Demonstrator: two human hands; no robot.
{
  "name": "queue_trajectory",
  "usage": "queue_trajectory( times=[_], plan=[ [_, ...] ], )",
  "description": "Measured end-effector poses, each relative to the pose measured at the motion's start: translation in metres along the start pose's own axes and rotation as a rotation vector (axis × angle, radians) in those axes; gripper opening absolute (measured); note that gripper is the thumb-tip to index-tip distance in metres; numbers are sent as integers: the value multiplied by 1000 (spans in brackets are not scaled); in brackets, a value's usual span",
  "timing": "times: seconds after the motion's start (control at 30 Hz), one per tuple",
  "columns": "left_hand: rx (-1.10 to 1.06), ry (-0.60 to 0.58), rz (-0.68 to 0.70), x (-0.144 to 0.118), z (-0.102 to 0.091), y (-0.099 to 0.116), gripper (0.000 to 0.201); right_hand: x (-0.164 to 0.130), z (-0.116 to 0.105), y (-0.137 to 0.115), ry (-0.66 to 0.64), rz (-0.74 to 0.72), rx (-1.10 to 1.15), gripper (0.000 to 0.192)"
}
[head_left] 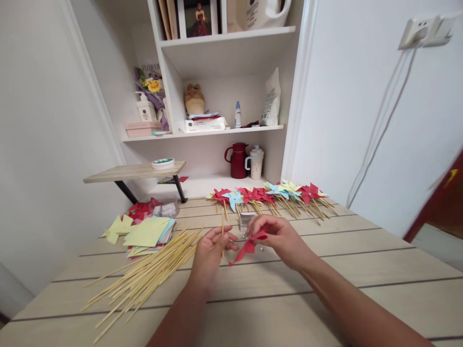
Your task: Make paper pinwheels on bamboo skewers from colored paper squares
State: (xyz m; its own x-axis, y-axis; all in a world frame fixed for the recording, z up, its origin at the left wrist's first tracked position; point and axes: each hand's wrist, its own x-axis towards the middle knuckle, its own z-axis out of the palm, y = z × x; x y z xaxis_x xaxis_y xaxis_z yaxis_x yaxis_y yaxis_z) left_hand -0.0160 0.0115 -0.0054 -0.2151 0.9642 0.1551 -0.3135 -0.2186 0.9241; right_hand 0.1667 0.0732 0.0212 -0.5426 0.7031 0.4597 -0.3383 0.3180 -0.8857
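Both my hands are pinching: left hand (210, 253) grips a thin stiff stick (223, 231), right hand (280, 238) holds the light, crease-prone red paper pinwheel (249, 243) near its centre.

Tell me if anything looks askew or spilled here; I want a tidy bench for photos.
Nothing is damaged. The bamboo sticks lie fanned loosely across the table rather than bundled, and the paper squares sit in an uneven stack. The finished pinwheels lie in a row.
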Motion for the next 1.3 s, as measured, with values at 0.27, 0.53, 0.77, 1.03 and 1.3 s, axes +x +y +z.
queue_trajectory(
  times=[0.27,0.53,0.77,1.03,1.3],
  plan=[
    [280,-23,150,-11,7,7,20,-4,2,-18,-23,-492,-533,13],
    [449,-76,377,-20,11,4,24,-6,5,-23,13,-706,-616,9],
    [495,-43,430,-22,11,2,23,-9,3,-28,49,-704,-622,9],
    [572,1,453,-24,13,10,21,-10,4,-29,22,-704,-619,8],
    [510,-67,417,-27,13,3,28,-10,6,-28,1,-697,-602,9]
  ],
)
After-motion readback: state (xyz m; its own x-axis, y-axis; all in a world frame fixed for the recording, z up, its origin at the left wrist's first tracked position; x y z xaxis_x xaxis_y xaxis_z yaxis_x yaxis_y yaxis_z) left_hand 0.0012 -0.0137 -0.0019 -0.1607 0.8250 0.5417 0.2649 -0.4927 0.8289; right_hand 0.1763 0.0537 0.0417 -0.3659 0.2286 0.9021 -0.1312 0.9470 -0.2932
